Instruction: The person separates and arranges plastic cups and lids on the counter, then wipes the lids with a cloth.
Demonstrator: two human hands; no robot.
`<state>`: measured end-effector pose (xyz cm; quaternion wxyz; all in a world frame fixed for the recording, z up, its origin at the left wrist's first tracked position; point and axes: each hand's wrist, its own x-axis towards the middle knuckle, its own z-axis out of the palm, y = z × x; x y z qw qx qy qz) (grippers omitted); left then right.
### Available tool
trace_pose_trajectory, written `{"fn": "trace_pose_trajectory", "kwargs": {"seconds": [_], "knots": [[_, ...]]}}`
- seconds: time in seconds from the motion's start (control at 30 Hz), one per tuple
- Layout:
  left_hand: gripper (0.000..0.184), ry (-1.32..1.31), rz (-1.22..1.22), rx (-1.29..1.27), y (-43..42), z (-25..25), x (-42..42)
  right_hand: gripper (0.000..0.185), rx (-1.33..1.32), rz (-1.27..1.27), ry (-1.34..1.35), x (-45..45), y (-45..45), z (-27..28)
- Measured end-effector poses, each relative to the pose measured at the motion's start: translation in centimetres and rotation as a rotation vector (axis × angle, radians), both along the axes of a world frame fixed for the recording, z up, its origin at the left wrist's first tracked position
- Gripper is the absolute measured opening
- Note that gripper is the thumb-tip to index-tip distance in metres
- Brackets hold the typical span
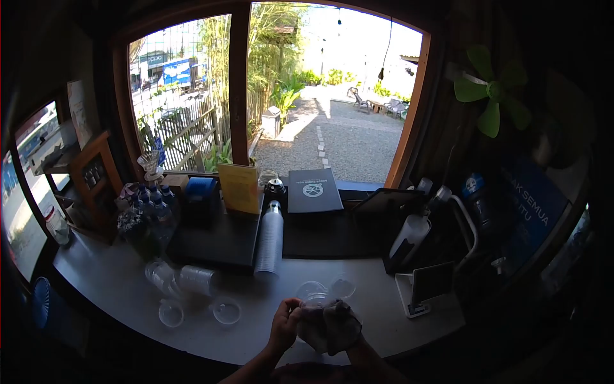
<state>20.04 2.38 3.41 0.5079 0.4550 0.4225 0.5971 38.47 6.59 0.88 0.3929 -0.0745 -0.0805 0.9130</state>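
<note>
My left hand (283, 326) is closed, its thumb and fingers pinching the edge of a clear, round plastic piece that looks like a cup (313, 298). A grey cloth (329, 328) is bunched against this piece and drapes below it. My right hand (354, 342) is mostly hidden under the cloth and grips it from the right side. Just beyond my hands, a clear round lid or cup (343, 287) rests on the pale counter (256, 339). Shadow makes the details of the held piece hard to make out.
A long stack of clear cups (270, 243) lies ahead. Loose clear containers (226, 311) and a tipped jar (197, 280) sit to the left, near water bottles (164, 211). A tablet-like stand (422, 291) and a white bottle (412, 233) are to the right.
</note>
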Motion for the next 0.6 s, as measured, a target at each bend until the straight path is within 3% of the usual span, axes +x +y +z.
{"fn": "trace_pose_trajectory", "kwargs": {"seconds": [0.07,0.17,0.3,0.37,0.43,0.47,0.57,0.6], "knots": [[0.030,-0.281,0.012,-0.010,0.3,0.1,0.7,0.021,-0.168,0.099,0.231,0.0,0.2,0.2],[0.033,-0.125,0.010,-0.013,0.2,-0.2,0.5,0.015,-0.293,0.178,0.373,0.0,-0.1,-0.2],[0.043,0.161,0.096,0.031,0.1,0.2,0.3,0.020,-0.045,0.095,-0.034,0.0,0.2,-2.6],[0.043,0.076,0.179,0.049,0.6,-0.2,-0.1,0.023,0.084,0.049,-0.237,0.1,0.4,-3.2],[0.039,0.167,0.314,0.162,1.4,-0.7,-0.5,0.027,0.188,-0.053,-0.541,-0.3,-2.3,1.0],[0.038,-0.002,0.174,0.025,0.6,0.5,-0.4,0.030,0.243,-0.104,-0.692,-0.5,-3.1,2.5],[0.030,0.520,0.280,0.397,0.9,0.0,0.0,0.031,0.266,-0.078,-0.717,-0.1,-3.4,1.9],[0.030,0.547,0.286,0.431,0.9,-0.1,0.0,0.032,0.275,-0.067,-0.726,0.1,-3.6,1.6]]}}
